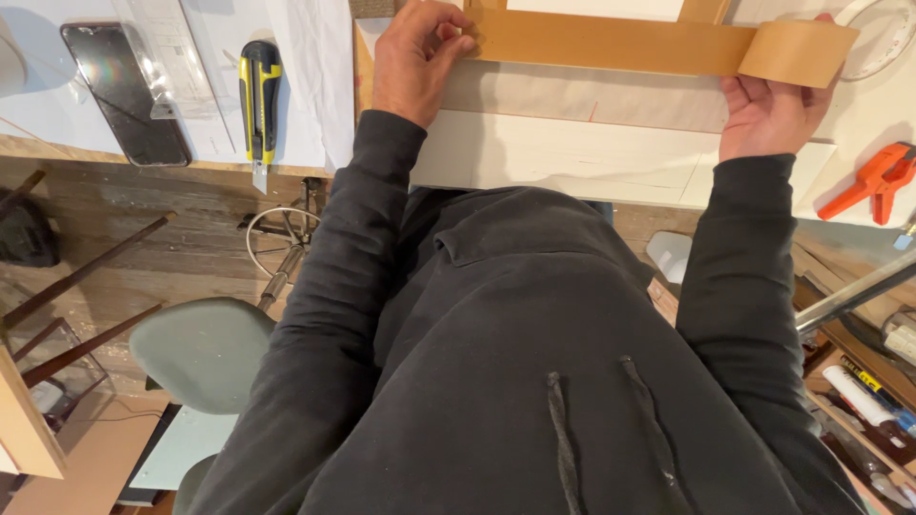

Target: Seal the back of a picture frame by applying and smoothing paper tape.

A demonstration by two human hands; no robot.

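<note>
A strip of brown paper tape (611,44) stretches across the top of a white board (563,153) lying on the table. My left hand (415,57) presses the strip's left end down on the board's corner. At the right, my right hand (768,114) grips the brown tape roll (797,52) and holds the strip taut. Both arms wear black sleeves.
A yellow-and-black utility knife (260,95), a dark phone (124,91) and a clear ruler (176,57) lie on white paper at the left. An orange clamp (873,181) sits at the right edge. A grey-green stool (202,353) stands on the wooden floor below.
</note>
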